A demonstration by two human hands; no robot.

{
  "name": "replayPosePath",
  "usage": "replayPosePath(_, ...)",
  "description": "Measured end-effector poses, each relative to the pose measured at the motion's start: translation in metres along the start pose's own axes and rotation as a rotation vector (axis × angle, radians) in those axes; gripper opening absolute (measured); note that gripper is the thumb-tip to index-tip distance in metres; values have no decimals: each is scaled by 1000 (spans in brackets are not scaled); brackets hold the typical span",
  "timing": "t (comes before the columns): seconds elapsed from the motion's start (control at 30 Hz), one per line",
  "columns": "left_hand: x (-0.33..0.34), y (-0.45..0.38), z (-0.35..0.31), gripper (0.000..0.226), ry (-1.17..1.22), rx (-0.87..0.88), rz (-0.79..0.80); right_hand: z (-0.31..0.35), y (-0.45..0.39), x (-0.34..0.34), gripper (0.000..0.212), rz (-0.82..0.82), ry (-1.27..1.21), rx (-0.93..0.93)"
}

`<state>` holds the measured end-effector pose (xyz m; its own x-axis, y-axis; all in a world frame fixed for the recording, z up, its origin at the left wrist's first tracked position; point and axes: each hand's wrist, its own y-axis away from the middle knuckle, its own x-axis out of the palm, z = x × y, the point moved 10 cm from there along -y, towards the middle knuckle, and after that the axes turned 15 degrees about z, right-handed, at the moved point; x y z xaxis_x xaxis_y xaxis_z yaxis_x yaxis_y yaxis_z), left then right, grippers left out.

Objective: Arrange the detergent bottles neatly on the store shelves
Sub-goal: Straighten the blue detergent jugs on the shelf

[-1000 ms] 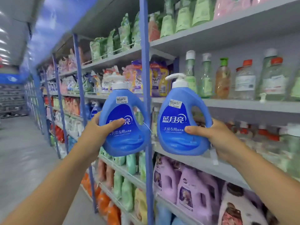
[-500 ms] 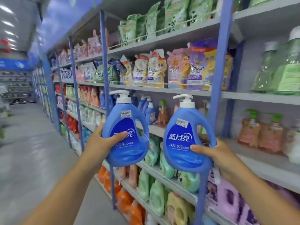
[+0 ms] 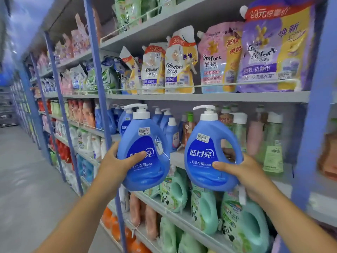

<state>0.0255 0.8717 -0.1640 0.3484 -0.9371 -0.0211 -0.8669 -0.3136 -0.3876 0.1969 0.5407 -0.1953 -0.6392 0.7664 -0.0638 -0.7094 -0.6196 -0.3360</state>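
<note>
Two blue pump-top detergent bottles were held upright in the air, in front of the grey middle shelf [image 3: 209, 97]. The left bottle [image 3: 145, 154] was gripped by the left hand [image 3: 116, 164], thumb across its label; the right bottle [image 3: 209, 152] was gripped by the right hand [image 3: 248, 172]. Comfort refill pouches [image 3: 218, 61] were stood on that shelf, green jugs [image 3: 204, 210] below it

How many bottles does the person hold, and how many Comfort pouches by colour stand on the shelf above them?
Blue pump bottles, left hand and right hand: 2
White Comfort pouches: 2
Pink: 1
Purple: 1
Total: 6
</note>
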Motion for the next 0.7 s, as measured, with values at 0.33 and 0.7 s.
replayPosePath(0.33, 24, -162, 93, 61, 16, 25, 161, -45, -78, -20, 63, -292, 149, 37)
replayPosePath(0.7, 65, -256, 179, 51, 36, 87, 419, -80, -91, -14, 53, -681, 345, 135)
